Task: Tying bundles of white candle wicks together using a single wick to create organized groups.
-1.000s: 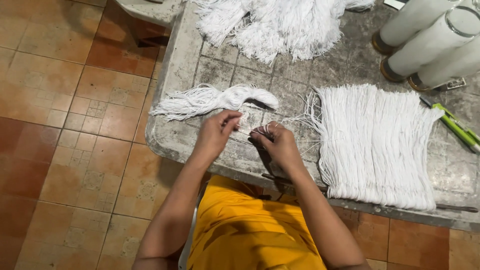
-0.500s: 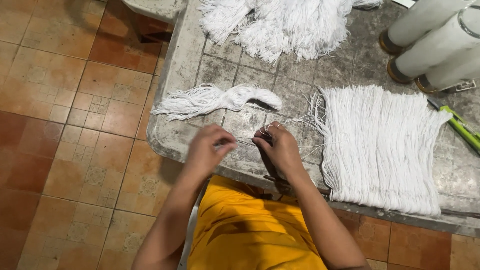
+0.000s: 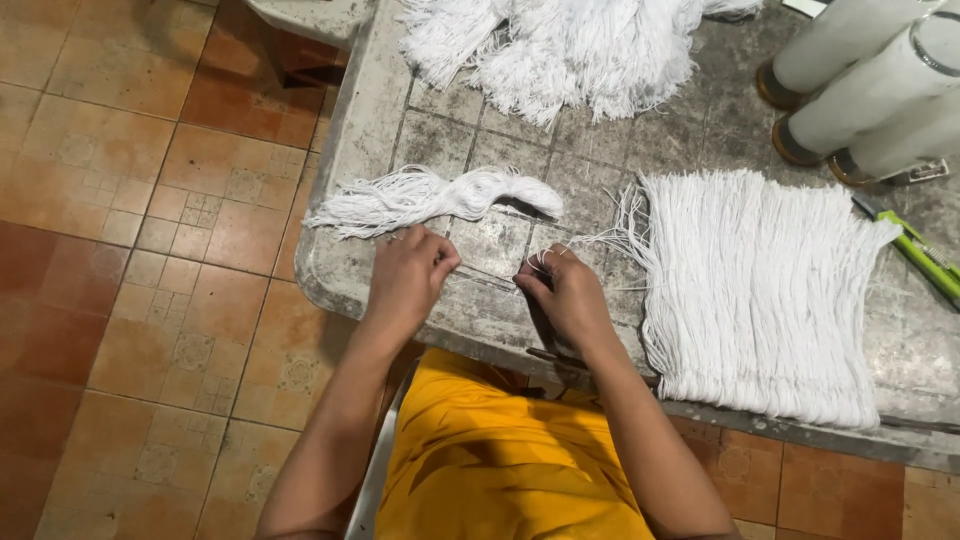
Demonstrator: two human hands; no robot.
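My left hand (image 3: 408, 278) and my right hand (image 3: 567, 293) rest on the near edge of a grey tiled table (image 3: 460, 150), each pinching an end of a thin white thread (image 3: 490, 274) stretched between them. More loose threads run from my right hand to a flat sheet of cut white yarn (image 3: 760, 290) lying at its right. Just beyond my left hand lies a tied bundle of white yarn (image 3: 430, 196). I wear an orange garment (image 3: 500, 460).
A large heap of white yarn (image 3: 570, 45) lies at the table's far side. Three white cones of yarn (image 3: 870, 80) lie at the far right, with a green cutter (image 3: 915, 250) beside them. Brown floor tiles (image 3: 130, 250) spread to the left.
My left hand has moved back up toward the tied bundle after dipping to the table edge. Both hands now hold the thread taut between them.
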